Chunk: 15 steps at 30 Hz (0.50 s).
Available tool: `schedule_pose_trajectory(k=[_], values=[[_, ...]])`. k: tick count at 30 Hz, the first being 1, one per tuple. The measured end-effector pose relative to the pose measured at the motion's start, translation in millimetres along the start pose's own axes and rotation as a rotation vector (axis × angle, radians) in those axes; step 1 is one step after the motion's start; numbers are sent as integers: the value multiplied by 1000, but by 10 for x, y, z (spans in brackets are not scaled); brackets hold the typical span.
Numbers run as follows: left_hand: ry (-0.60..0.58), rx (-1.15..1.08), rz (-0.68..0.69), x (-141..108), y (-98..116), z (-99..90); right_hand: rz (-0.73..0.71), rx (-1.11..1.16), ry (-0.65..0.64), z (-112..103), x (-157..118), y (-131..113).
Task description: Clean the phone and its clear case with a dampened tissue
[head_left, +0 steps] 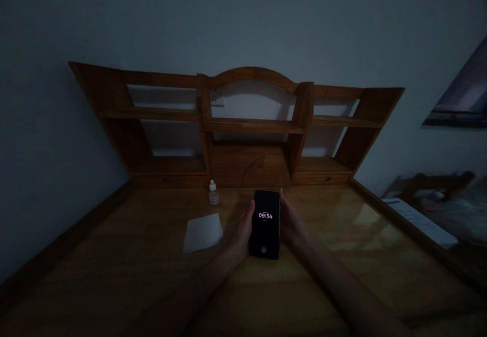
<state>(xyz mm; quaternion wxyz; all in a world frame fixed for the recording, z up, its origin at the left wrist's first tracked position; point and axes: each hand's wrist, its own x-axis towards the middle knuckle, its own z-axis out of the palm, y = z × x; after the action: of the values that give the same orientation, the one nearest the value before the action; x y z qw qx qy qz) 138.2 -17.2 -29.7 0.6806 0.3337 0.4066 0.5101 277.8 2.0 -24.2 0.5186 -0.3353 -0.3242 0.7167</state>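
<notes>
A black smartphone (265, 235) is held upright over the desk, its dark screen showing 09:54 in pale digits. Along its left edge, my left hand (242, 233) grips it with the thumb at the side; the other fingers are hidden behind it. On the opposite edge my right hand (292, 220) is closed against the phone, fingers mostly out of sight behind it. To the left lies a white folded cloth or stack of paper (203, 233). Behind that stands a small clear bottle (213, 196) with a white dropper-like top.
A wooden desk (125, 256) spreads under my arms. Along its back rises a wooden shelf unit (251, 125) with small drawers, against a pale wall. At the right, beyond the desk edge, are white papers (420, 220) and a wooden chair back (437, 184). The room is dim.
</notes>
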Motion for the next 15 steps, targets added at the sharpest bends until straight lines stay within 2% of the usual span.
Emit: schedule_pose_trajectory(k=[2, 4, 7, 9, 13, 15], values=[[14, -70, 34, 26, 29, -9, -4, -13, -30, 43, -2, 45], [-33, -185, 45, 56, 74, -12, -16, -72, -29, 67, 2, 90], [-101, -351, 24, 95, 165, -21, -49, -206, 44, 54, 14, 147], [-89, -400, 36, 115, 229, -43, -68, -299, 100, 24, 22, 173], [-84, -255, 32, 152, 310, -135, -153, -466, 233, -32, 27, 194], [-67, -119, 32, 173, 320, -195, -179, -413, 219, -46, 26, 201]])
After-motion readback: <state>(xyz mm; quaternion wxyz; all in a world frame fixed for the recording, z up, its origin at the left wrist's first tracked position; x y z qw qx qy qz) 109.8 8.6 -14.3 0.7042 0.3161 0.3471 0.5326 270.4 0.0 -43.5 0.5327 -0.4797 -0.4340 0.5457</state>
